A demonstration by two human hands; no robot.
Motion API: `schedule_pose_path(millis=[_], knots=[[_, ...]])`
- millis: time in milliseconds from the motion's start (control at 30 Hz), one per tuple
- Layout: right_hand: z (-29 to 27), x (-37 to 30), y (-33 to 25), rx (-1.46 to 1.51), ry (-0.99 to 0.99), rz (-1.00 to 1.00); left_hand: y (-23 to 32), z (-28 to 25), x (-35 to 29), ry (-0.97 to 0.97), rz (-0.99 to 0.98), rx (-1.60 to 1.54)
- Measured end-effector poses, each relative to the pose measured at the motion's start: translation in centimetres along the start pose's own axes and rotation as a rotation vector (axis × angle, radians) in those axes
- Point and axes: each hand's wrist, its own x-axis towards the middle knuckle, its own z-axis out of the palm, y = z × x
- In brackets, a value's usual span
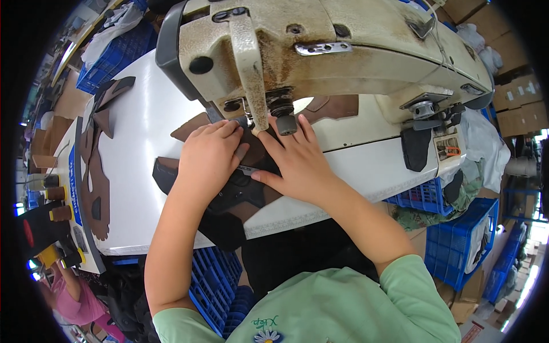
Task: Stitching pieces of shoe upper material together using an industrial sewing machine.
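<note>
My left hand (209,154) is closed on a brown leather piece (260,151) under the sewing machine head (251,74), fingertips close to the needle area. Fingers spread, my right hand (300,163) lies on the same leather, right of the presser post. Between my left palm and right thumb shows a narrow silvery tool (247,170); its kind and which hand has it, I cannot tell. Dark shoe-upper-like pieces (237,194) hang over the near table edge beneath my wrists. The needle point is hidden by my fingers and the machine.
More brown cut pieces (97,188) lie along the left of the white table (137,126). A black piece (416,150) rests by the machine's base. Blue crates (460,243) stand right, with another crate (214,286) below. A person in pink (80,300) is at lower left.
</note>
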Motion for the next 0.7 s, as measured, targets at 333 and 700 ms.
schedule_pose_path(millis=[333,700], knots=[[0.2,0.2,0.3,0.042,0.028,0.025,0.0,-0.1,0.1,0.001,-0.028,-0.037],[-0.7,0.8,0.0,-0.051,0.028,0.134,4.5,0.1,0.4,-0.123,-0.242,0.088]])
